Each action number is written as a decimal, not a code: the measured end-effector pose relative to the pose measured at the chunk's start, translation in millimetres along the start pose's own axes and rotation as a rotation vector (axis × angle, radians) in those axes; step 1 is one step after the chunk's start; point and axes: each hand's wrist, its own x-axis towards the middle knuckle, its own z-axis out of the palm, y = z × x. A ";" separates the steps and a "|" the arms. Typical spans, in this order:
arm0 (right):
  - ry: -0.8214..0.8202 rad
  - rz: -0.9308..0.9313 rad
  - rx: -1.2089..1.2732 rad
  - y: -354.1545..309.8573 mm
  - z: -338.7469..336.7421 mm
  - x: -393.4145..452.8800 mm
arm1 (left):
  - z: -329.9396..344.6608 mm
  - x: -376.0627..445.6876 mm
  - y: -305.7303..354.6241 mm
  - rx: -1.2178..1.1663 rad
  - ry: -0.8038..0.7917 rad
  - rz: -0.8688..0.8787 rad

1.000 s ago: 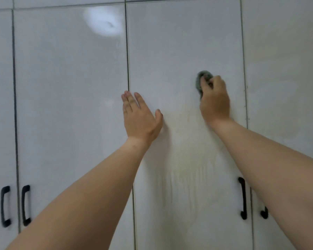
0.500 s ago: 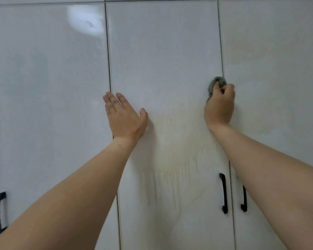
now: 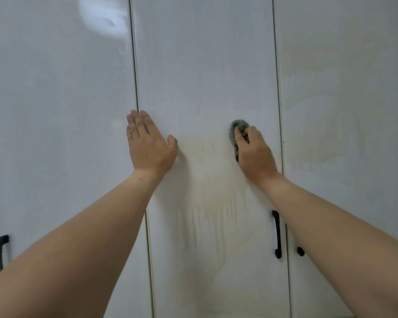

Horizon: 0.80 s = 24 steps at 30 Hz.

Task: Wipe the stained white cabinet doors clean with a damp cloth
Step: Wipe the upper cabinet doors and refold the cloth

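Two bare forearms reach forward and up to a row of tall, glossy white cabinet doors, seen from the person's own eye level.

The left hand point(image 3: 149, 145) lies flat against the middle door point(image 3: 202, 65), fingers straight and together, thumb spread out to the side. Its fingertips cross the dark vertical seam point(image 3: 135, 88) between the middle door and the left door point(image 3: 55, 111).

The right hand point(image 3: 254, 152) is curled around a small grey-green cloth point(image 3: 236, 127), gripping it and holding it against the same middle door. The cloth shows above and to the left of the knuckles — the rest is hidden under the hand. This hand sits level with the left hand, well apart from it, and just left of the seam that borders the right door point(image 3: 345, 88).

Between the two hands and running down below them is a pale yellowish stain point(image 3: 207, 191), ending in thin vertical drip marks. A fainter yellowish patch point(image 3: 319, 145) marks the right door, to the right of the cloth hand.

Below the right wrist, a black bar handle point(image 3: 277, 234) stands upright on the middle door; beside it, part of a second black handle point(image 3: 300, 250) shows past the right forearm. Far below and left of the left hand, another black handle point(image 3: 1, 251) stands at the frame's left edge. A soft bright reflection point(image 3: 101, 19) shines on the left door, above the left hand.
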 end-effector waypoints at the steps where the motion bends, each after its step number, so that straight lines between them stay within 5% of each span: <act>1: -0.003 -0.014 -0.015 9.3 -1.5 3.6 | -1.1 -2.1 -4.7 0.000 0.012 0.001; 4: 0.161 0.487 0.004 25.2 -13.3 9.3 | -4.0 -12.4 -24.3 0.011 0.010 -0.015; 6: 0.189 0.664 0.099 7.1 -11.2 7.8 | -5.5 -21.4 -37.9 0.019 0.031 0.008; 8: 0.231 0.509 0.142 -37.7 3.3 6.1 | -6.1 -31.3 -50.3 0.030 0.039 0.079; 14: 0.087 -0.400 0.217 -145.8 37.9 44.4 | 1.7 -44.2 -65.6 -0.006 0.015 0.218; 16: 0.083 -0.438 0.214 -159.7 37.1 87.4 | 1.8 -42.1 -72.6 -0.038 0.033 0.248; 20: 0.103 -0.143 0.242 -181.3 33.2 122.9 | 2.3 -39.9 -88.6 -0.104 0.092 0.350; 24: 0.076 -0.499 0.233 -180.5 43.2 39.4 | 2.7 -37.9 -95.7 -0.135 0.058 0.351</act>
